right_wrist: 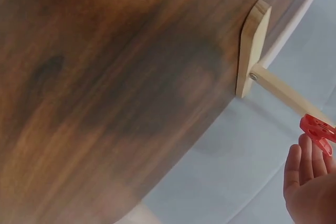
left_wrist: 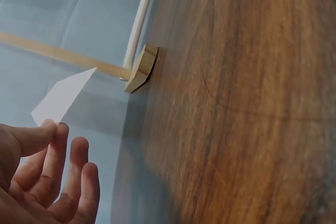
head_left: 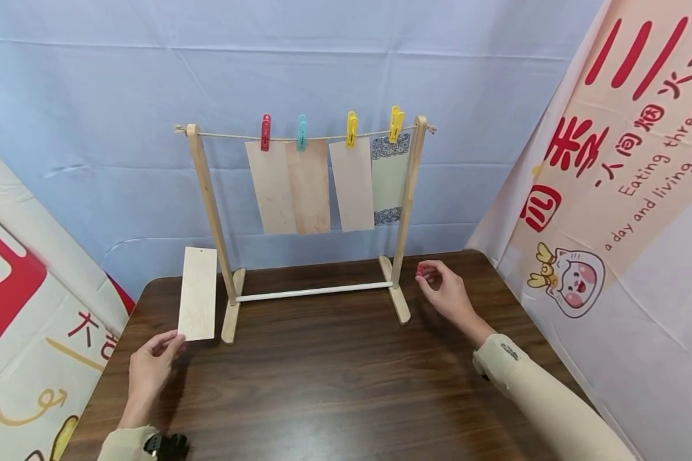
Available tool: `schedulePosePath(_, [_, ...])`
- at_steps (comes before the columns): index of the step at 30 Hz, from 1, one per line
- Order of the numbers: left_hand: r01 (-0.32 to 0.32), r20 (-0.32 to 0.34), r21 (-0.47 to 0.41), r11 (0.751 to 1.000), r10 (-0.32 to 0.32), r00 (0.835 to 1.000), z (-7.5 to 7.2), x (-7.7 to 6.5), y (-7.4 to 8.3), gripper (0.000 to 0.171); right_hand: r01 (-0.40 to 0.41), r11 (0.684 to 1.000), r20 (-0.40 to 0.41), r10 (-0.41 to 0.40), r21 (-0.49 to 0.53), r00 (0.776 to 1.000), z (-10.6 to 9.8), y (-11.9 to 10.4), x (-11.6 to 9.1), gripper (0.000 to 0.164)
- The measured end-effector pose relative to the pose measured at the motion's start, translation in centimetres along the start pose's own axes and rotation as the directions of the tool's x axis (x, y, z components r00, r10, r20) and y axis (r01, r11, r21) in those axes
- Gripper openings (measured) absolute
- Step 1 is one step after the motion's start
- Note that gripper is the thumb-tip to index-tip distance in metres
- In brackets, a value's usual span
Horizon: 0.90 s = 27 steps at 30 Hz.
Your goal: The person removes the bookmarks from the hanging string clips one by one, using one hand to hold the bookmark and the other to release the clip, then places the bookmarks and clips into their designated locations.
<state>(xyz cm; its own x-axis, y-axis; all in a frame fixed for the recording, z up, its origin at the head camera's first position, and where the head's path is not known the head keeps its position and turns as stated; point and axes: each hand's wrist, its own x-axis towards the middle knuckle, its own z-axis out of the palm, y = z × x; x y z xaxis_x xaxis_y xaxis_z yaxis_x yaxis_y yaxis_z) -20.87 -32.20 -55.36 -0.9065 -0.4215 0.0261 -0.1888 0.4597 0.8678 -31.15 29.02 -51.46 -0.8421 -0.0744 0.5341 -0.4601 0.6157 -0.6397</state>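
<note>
My left hand (head_left: 152, 369) pinches the lower corner of a pale paper card (head_left: 198, 296), which stands upright beside the left post of a wooden rack (head_left: 210, 205). In the left wrist view the same card (left_wrist: 64, 97) sits between thumb and forefinger. A red clothespin (right_wrist: 318, 130) is pinched in the fingers of my right hand (head_left: 446, 293), just right of the rack's right foot. On the rack's cord hang several paper sheets, held by a red clothespin (head_left: 266, 132), a light blue clothespin (head_left: 302, 132) and two yellow clothespins, one at the left (head_left: 352, 130) and one at the right (head_left: 396, 124).
The rack stands at the back of a dark wooden table (head_left: 323, 378), with a white bar (head_left: 314, 292) low between its feet. Behind it hangs a light blue cloth (head_left: 334, 70). A printed banner (head_left: 623, 160) is at the right.
</note>
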Motion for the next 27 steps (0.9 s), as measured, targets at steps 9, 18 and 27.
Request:
schedulePosePath(9, [0.014,0.034,0.03,0.999,-0.015,0.999,-0.1,0.1,-0.5,0.043,-0.061,0.998,0.037,0.062,-0.032,0.997,0.0,0.3,-0.7,0.025])
schedulePosePath(18, [0.027,0.035,0.03,0.999,-0.028,0.999,0.2,0.1,-0.8,0.042,-0.104,0.992,0.07,0.109,-0.075,0.992,0.3,1.3,-1.3,0.027])
schedulePosePath(27, [0.028,0.033,0.032,0.999,-0.029,0.999,0.2,0.1,-0.9,0.039,-0.143,0.983,0.078,0.152,-0.117,0.985,0.4,1.8,-1.6,0.025])
